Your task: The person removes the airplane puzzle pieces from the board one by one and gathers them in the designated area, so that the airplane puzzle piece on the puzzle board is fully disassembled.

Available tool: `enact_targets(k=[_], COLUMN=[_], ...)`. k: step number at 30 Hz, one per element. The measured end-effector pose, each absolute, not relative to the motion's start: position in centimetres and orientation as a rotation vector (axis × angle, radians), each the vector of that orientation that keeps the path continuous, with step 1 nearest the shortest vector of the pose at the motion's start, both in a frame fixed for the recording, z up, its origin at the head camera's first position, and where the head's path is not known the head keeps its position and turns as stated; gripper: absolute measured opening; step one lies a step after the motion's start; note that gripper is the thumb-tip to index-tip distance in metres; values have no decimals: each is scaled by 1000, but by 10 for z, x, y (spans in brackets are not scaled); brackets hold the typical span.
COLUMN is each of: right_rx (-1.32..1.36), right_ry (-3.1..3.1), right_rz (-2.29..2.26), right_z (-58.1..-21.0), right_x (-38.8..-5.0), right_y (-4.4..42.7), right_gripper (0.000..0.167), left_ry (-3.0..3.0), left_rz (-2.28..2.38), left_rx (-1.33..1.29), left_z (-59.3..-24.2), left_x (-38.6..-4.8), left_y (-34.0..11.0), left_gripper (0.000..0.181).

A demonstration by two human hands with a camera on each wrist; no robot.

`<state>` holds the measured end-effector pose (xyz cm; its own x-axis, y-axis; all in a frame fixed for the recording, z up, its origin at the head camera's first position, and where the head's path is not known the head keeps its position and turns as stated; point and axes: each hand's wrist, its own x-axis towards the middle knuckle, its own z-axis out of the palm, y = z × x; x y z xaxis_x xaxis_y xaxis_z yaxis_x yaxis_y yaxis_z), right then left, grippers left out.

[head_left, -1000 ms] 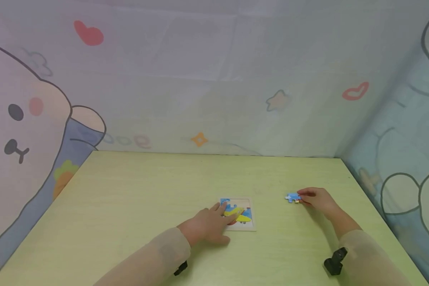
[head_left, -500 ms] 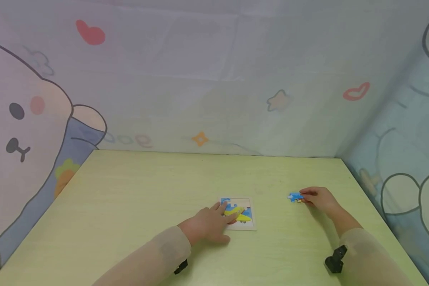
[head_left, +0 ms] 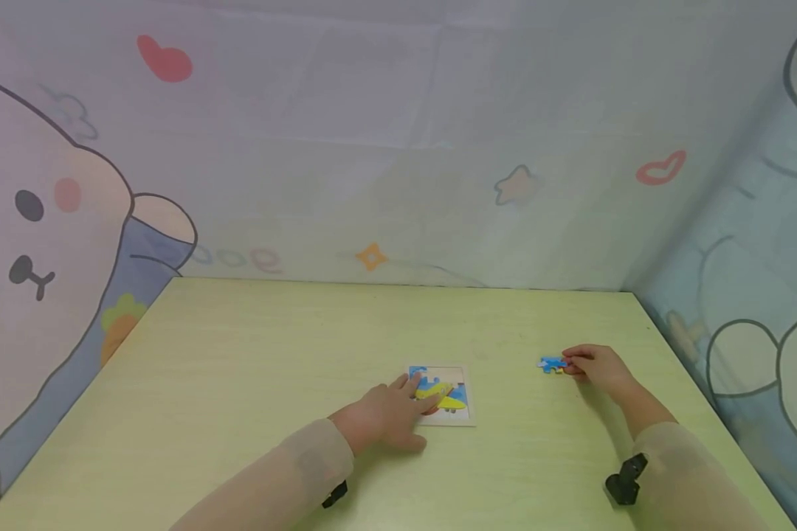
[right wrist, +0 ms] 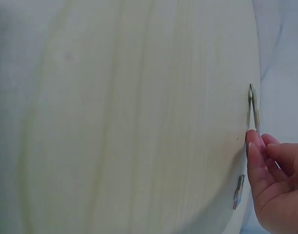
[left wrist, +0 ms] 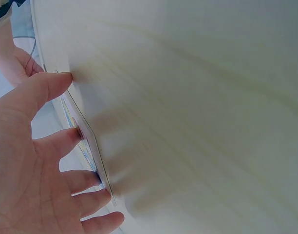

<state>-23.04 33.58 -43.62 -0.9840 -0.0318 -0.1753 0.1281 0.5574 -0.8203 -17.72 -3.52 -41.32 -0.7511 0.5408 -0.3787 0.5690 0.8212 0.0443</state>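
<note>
In the head view my left hand [head_left: 392, 417] lies with spread fingers over a small framed jigsaw puzzle [head_left: 471, 413]. Its picture has blue and yellow parts, partly covered by the fingers. The left wrist view shows those fingertips at the edge of the puzzle board [left wrist: 93, 141]. Off to the right, my right hand [head_left: 598, 367] pinches a blue jigsaw piece [head_left: 553, 365] with some yellow on it, low over the table. From the right wrist, the pinching fingers [right wrist: 253, 156] appear at the right edge, with thin wooden edges just beyond; how these join is unclear.
A pale yellow-green table [head_left: 272, 346] spreads under both hands. Another thin, coloured-edged thing [right wrist: 239, 192] lies near the right hand in its wrist view. A printed cloth [head_left: 398, 147] with cartoon figures hangs behind the table and along its sides.
My right hand has shifted slightly right and away from the puzzle, taking the blue jigsaw piece with it. The left hand has stayed on the puzzle.
</note>
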Motion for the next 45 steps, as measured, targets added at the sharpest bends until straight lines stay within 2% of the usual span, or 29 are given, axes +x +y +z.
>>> enact_targets(k=[17,25,34,45], right_rx=[137,208,129,41], right_ry=[2660,2708,2662,2561], right_rz=[-1404,-1475,-1544,-1644], right_z=[-427,-423,-429,-432], right_x=[-226,-224,-218,-220], right_y=[343,348,339,316], right_gripper=[31,37,34,31], left_ry=[2634,2632,2679,2692], left_rz=[-94,-73,-137,-42], left_rx=[848,848,880,878], left_z=[-414,-415,-417,-419], left_x=[-178,-179,-178,-181], left_y=[-34,-35,-37,-38], left_gripper=[68,67,53,52])
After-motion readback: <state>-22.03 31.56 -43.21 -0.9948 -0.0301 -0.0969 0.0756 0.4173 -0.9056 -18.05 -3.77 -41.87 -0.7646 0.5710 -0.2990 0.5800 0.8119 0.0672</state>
